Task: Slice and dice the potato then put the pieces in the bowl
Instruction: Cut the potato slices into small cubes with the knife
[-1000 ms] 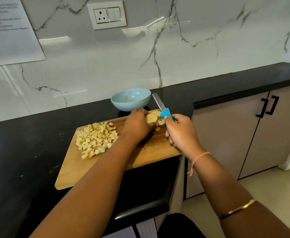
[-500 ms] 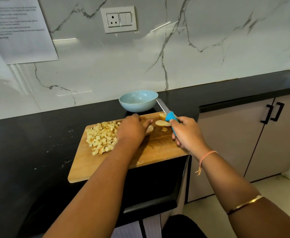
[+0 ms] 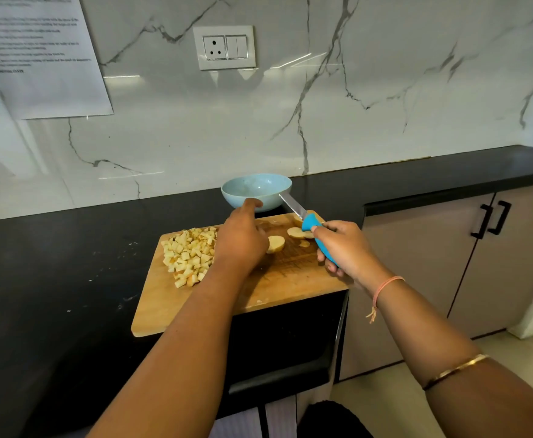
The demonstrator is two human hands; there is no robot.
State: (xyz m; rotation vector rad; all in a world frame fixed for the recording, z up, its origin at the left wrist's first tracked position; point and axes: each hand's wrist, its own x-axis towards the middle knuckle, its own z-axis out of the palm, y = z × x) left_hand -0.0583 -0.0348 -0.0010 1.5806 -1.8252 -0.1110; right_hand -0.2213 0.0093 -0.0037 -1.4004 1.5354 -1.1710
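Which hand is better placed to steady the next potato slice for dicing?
Left. The left hand is right beside the pale round potato slice on the wooden cutting board, while the right hand grips the blue-handled knife.

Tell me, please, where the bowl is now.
In the head view, the blue bowl stands on the counter beyond the far edge of the cutting board, its right side behind the knife blade.

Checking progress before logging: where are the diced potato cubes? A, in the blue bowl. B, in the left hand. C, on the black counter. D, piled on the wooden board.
D: the diced cubes lie heaped on the cutting board; the bowl shows none.
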